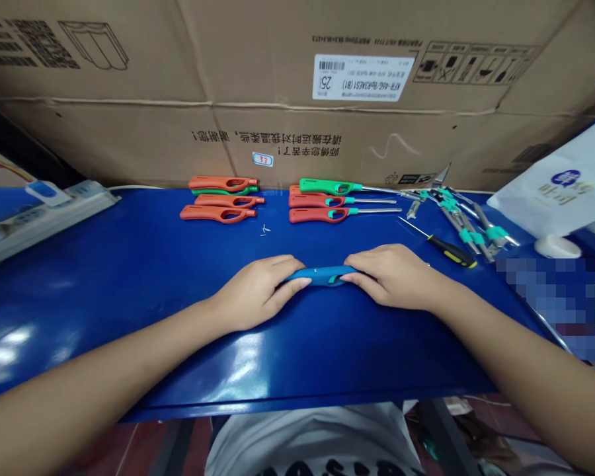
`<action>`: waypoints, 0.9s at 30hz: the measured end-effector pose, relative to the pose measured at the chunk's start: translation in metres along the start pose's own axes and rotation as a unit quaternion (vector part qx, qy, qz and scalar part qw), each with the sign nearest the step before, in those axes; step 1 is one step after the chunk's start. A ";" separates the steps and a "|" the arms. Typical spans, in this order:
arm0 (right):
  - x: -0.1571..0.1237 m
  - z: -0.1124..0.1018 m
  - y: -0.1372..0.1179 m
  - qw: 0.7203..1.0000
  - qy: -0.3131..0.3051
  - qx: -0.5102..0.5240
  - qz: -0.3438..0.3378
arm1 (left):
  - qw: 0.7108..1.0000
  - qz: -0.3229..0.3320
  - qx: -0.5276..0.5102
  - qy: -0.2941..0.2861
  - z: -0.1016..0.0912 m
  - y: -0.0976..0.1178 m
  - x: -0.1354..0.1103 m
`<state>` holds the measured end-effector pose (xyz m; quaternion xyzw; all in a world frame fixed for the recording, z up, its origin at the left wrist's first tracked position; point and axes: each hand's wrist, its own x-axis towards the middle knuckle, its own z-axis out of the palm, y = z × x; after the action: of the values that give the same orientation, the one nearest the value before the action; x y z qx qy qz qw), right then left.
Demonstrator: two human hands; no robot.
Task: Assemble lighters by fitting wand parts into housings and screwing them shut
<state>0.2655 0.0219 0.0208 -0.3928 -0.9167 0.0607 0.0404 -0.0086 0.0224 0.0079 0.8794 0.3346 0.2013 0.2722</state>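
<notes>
A blue lighter handle [323,274] lies crosswise on the blue table [153,277], near the middle. My left hand [258,291] grips its left end with fingers curled around it. Its right end is pinched by my right hand [394,274], fingers closed over it. Both forearms reach in from the near edge.
Several orange lighter handles [221,198] lie at the back centre-left. Orange and green long-nosed lighters [332,198] lie to their right. A screwdriver [449,248] and metal parts with teal pieces [469,221] sit at the right. A power strip [44,205] is at left, a white bag [565,185] at right, cardboard boxes [277,92] behind.
</notes>
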 end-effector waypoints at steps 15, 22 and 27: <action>-0.001 -0.002 -0.009 0.996 0.045 0.047 -0.065 | 0.917 -0.188 -0.351 0.002 0.000 0.010 0.004; 0.000 0.001 -0.012 0.992 0.033 0.059 -0.110 | 0.997 0.076 0.023 0.022 0.004 0.003 -0.007; 0.002 0.010 -0.019 0.985 0.059 0.081 -0.137 | 0.992 0.113 0.065 0.009 0.009 0.002 -0.007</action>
<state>0.2494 0.0095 0.0139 -0.2618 -0.9498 0.1056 0.1346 -0.0072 0.0132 0.0011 0.9253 0.2483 0.2167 0.1874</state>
